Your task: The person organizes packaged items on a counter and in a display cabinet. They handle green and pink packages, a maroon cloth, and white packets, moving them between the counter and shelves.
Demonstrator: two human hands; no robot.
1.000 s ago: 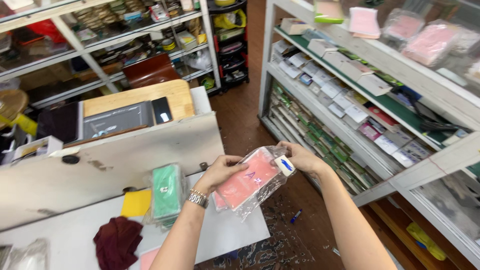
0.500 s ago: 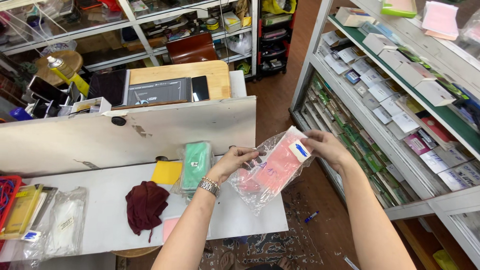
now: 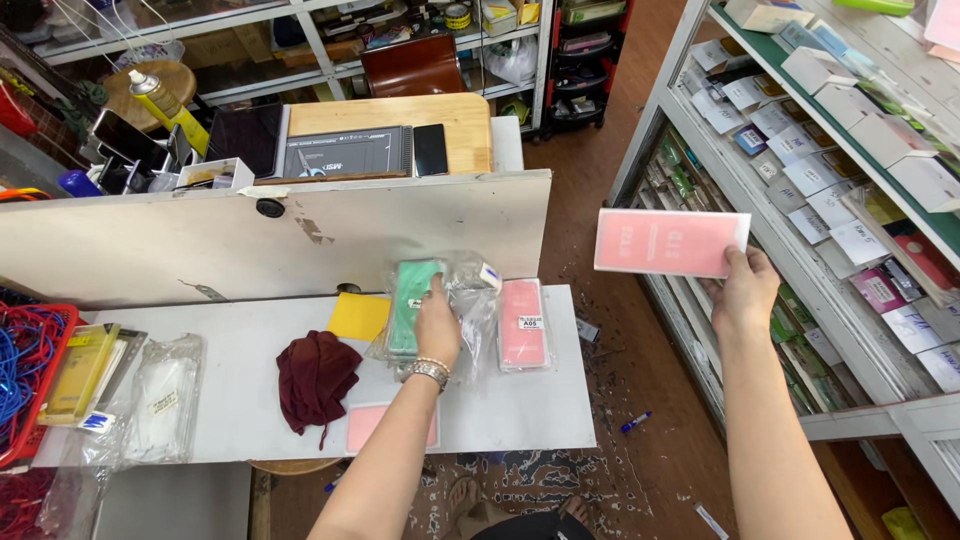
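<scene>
My right hand [image 3: 742, 290] holds a flat pink box [image 3: 669, 243] up in the air to the right of the white table [image 3: 250, 370], near the shelf unit. My left hand [image 3: 437, 322] rests on a green phone case in a clear plastic bag [image 3: 412, 300] on the table. Just right of it lies a pink phone case in clear wrap with a white label [image 3: 523, 322]. A pink card [image 3: 370, 425] lies under my left forearm near the table's front edge.
A dark red cloth [image 3: 315, 375] and a yellow square [image 3: 358, 316] lie on the table, with clear bags [image 3: 160, 400] and a red basket of cords [image 3: 30, 370] at the left. A white partition [image 3: 280, 235] stands behind. Shelves of small boxes [image 3: 830, 150] fill the right.
The bagged pink item held in both hands has been parted: the wrapped pink case now lies on the table, my right hand lifted the pink box away, and my left hand moved onto the green case.
</scene>
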